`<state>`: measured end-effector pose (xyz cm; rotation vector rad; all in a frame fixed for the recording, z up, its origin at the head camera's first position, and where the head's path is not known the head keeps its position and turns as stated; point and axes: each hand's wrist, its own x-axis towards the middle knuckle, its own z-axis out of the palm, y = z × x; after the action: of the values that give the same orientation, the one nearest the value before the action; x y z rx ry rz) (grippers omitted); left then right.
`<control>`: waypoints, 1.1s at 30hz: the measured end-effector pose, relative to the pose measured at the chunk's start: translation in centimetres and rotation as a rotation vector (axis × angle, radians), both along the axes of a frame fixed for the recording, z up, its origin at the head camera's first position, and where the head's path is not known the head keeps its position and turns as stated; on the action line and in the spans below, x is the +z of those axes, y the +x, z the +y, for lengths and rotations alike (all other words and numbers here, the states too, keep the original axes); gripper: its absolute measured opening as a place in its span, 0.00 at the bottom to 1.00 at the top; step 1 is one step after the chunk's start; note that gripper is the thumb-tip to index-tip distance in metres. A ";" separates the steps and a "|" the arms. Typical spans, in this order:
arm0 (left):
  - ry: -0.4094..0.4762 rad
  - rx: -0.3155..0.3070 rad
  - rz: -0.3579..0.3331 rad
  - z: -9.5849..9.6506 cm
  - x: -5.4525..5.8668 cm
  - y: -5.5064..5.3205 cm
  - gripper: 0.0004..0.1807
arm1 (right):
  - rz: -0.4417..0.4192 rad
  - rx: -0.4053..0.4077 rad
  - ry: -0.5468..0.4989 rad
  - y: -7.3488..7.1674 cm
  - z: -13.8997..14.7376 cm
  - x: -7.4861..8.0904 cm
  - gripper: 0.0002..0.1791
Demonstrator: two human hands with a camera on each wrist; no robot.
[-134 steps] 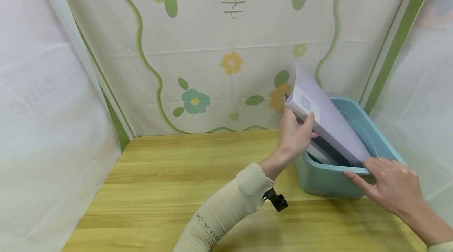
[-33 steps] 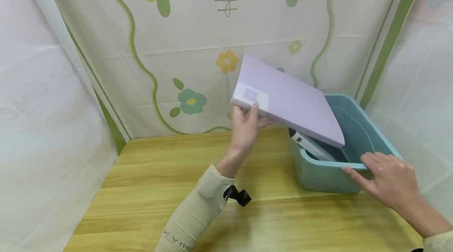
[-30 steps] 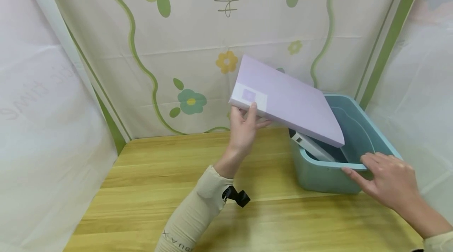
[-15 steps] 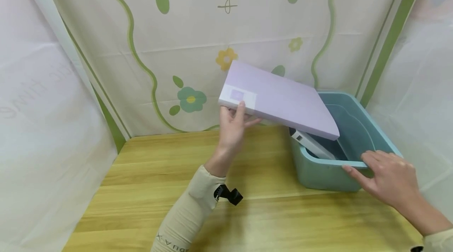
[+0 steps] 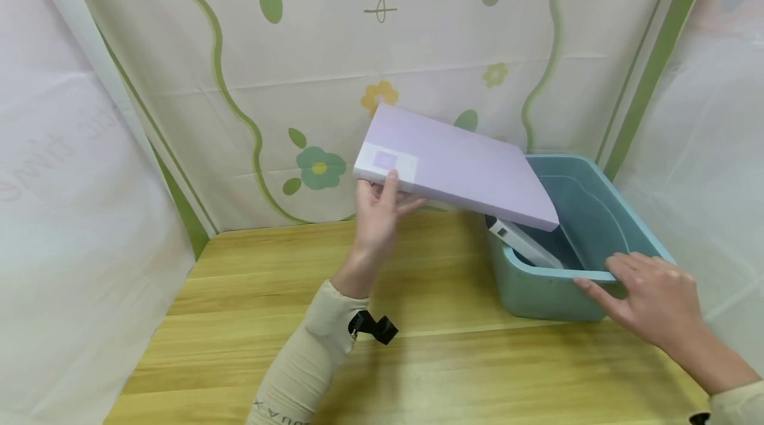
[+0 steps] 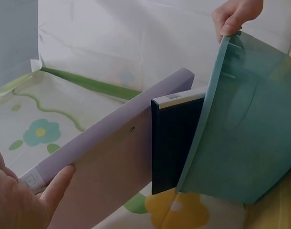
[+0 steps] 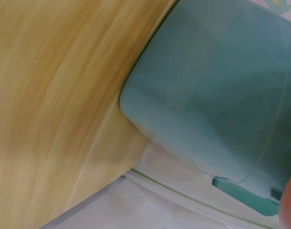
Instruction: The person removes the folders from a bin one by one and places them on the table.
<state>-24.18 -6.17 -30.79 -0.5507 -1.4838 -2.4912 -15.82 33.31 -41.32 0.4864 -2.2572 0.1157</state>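
Observation:
A lilac file folder (image 5: pixel 459 163) with a white spine label hangs tilted in the head view, its right end above the blue-green plastic bin (image 5: pixel 555 299). My left hand (image 5: pixel 376 219) grips its labelled left end, thumb on the near face. In the left wrist view the folder's spine (image 6: pixel 112 119) runs up toward the bin. A second folder, dark with a white spine (image 5: pixel 525 246), leans inside the bin and pokes above the rim. My right hand (image 5: pixel 656 296) holds the bin's near right rim, its thumb outside and its fingers over the edge.
The bin stands at the right of a wooden table (image 5: pixel 239 319). A flower-printed cloth (image 5: pixel 322 47) rises behind the table's back edge. Pale cloth sides (image 5: pixel 77 199) stand left and right. In the right wrist view the table edge (image 7: pixel 98 193) lies near the bin.
The lilac folder has come up out of the bin and moved left with my left hand, turning flatter. The dark folder now shows more. My right hand has stayed on the rim.

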 end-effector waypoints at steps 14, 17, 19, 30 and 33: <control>-0.002 0.027 -0.015 -1.4 0.5 -0.1 0.19 | -0.004 0.006 0.009 0.1 -0.1 0.2 0.37; -0.003 0.035 -0.015 -1.8 0.5 -0.1 0.20 | -0.003 0.003 0.009 0.2 -0.1 0.2 0.37; -0.005 0.040 -0.015 -2.0 0.5 -0.1 0.20 | -0.004 0.002 0.006 0.1 -0.1 0.2 0.37; -0.012 0.054 -0.028 -3.8 0.7 0.0 0.20 | -0.002 0.002 0.000 0.2 -0.2 0.2 0.37; -0.013 0.053 -0.022 -4.4 0.8 -0.1 0.21 | 0.001 0.003 0.001 0.2 -0.2 0.2 0.37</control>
<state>-24.27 -10.59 -29.98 -0.4805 -1.5029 -2.4570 -15.65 33.09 -41.07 0.4901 -2.2557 0.1150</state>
